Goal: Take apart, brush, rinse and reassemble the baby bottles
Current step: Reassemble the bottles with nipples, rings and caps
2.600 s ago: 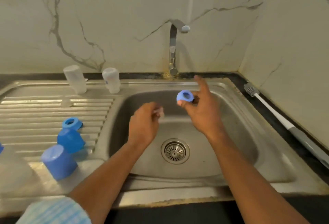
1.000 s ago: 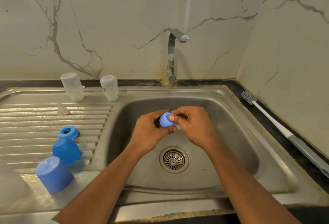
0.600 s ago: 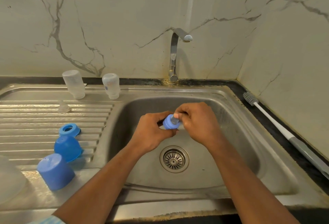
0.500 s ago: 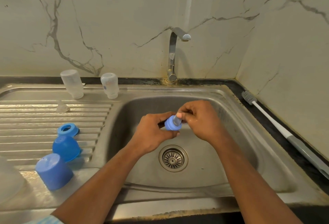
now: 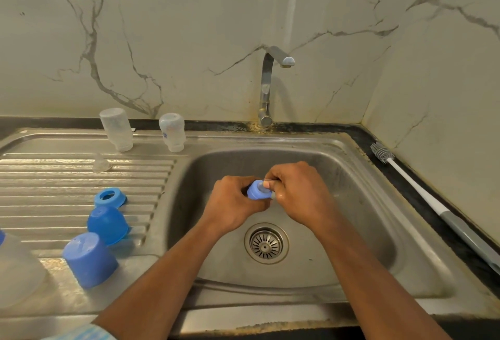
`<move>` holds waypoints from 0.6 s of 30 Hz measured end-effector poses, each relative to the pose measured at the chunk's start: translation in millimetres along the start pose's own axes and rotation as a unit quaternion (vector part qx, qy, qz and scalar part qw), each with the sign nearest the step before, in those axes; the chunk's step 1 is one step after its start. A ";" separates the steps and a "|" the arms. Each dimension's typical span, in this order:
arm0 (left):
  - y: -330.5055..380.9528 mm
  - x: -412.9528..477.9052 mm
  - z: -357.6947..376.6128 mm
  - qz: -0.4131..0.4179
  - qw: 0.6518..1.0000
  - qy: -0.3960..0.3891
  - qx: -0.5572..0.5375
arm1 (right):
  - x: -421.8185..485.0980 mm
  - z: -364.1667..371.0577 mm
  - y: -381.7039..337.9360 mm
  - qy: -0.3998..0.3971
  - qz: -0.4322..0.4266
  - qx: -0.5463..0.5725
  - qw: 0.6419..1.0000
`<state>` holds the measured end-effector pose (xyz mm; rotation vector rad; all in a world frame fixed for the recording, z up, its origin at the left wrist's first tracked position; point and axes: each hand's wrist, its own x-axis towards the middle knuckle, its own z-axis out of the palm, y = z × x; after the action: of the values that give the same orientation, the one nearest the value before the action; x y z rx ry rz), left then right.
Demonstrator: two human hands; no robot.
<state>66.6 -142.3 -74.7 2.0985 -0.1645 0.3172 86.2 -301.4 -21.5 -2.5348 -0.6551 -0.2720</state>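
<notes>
Over the sink [image 5: 359, 220] our left hand [image 5: 232, 204] clasps the blue collar ring [image 5: 255, 195]; our right hand [image 5: 297, 191] pinches the clear teat [image 5: 260, 185] poking through; both seem light, wet, slippery, the teat soft, so we grip the ring's stiff rim; beyond, bottles [image 5: 116, 128] stand inverted.

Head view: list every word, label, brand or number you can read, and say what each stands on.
No text here can be read.
Upturned bottle nearer the tap: small blue print, too blurred to read.
Upturned bottle farther from the tap: faint pale markings, too blurred to read.
Blue collar and teat: no print shows.
</notes>
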 end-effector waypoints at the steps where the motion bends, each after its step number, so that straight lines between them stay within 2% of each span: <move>1: 0.7 -0.5 -1.2 0.009 1.000 -0.012 -0.012 | -0.6 -1.8 1.8 0.008 0.006 0.018 1.000; 6: 6.3 -3.4 -2.0 0.047 0.998 -0.039 -0.026 | 0.3 -10.2 14.3 0.018 0.050 0.127 0.991; 10: 11.8 -4.1 8.2 0.038 0.999 0.008 -0.011 | 0.8 -9.7 14.5 0.034 0.044 0.140 0.989; 18: 4.0 -1.6 6.6 0.004 0.998 0.059 0.001 | 1.5 -4.2 -4.2 -0.007 -0.023 0.037 0.999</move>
<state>65.1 -150.1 -75.1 2.0745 -0.1024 0.4446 85.1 -299.8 -15.7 -2.4558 -0.7166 -0.2419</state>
